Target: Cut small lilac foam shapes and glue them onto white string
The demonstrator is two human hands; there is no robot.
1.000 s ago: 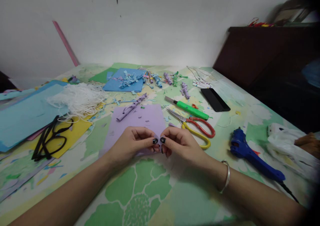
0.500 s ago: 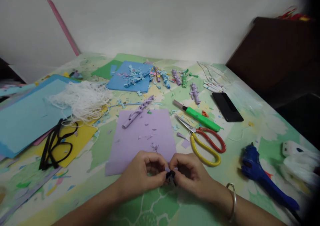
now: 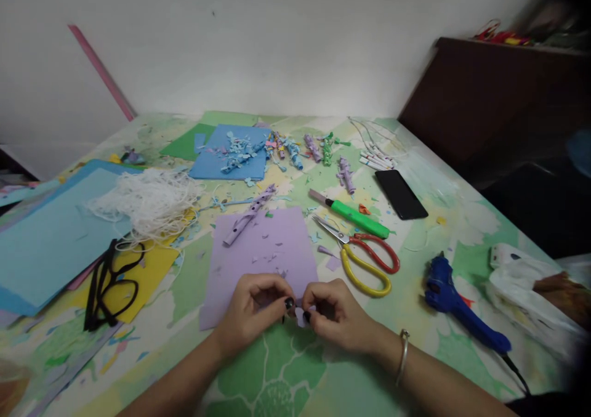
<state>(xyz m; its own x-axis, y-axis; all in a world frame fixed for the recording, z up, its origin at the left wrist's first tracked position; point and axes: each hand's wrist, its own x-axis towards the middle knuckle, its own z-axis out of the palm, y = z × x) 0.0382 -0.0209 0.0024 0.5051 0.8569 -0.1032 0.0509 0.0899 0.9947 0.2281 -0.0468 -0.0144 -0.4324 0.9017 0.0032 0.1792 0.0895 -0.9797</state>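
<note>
Black glasses lie at left, a black phone and white bag at right.

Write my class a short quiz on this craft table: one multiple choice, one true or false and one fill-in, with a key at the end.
1. Which of these lies at least partly on the yellow sheet?
A) phone
B) black glasses
C) plastic bag

2. True or false: the left hand and the right hand are close together, with a small purple piece between them.

3. Fill in: the corded tool, to the right of the scissors in the picture, is coloured ____.

Key: 1. B; 2. True; 3. blue
</note>
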